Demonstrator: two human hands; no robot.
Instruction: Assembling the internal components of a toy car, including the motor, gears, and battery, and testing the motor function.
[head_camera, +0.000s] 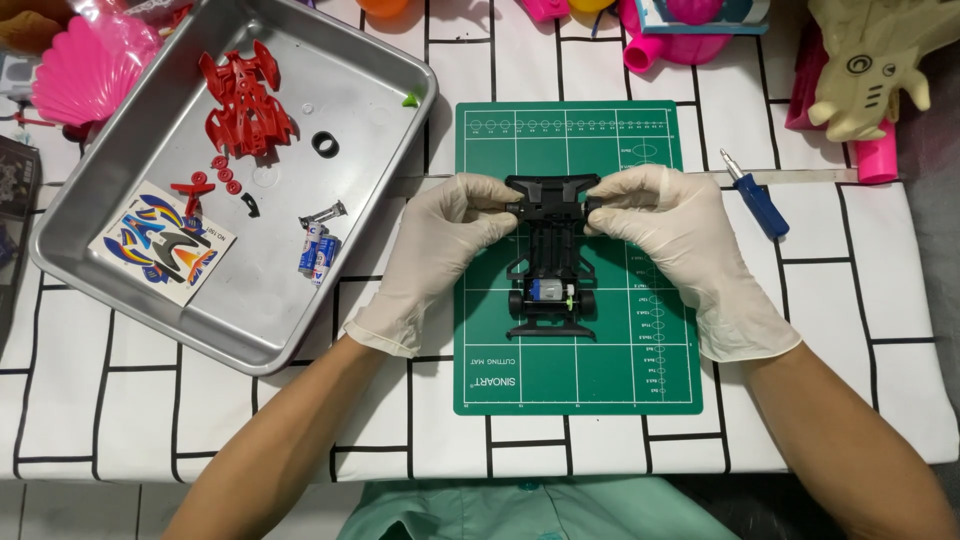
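Two gloved hands (560, 215) — black plastic chassis (550, 265)

A hobby workspace for building toy model cars, likely at home. The bench (880, 300) wears a white brick-pattern cloth under a green cutting mat (580, 380); a metal tray (130, 290) sorts red car parts, a sticker sheet and batteries, a blue screwdriver (757, 197) lies nearby, and plastic toys (870, 60) crowd the far edge.
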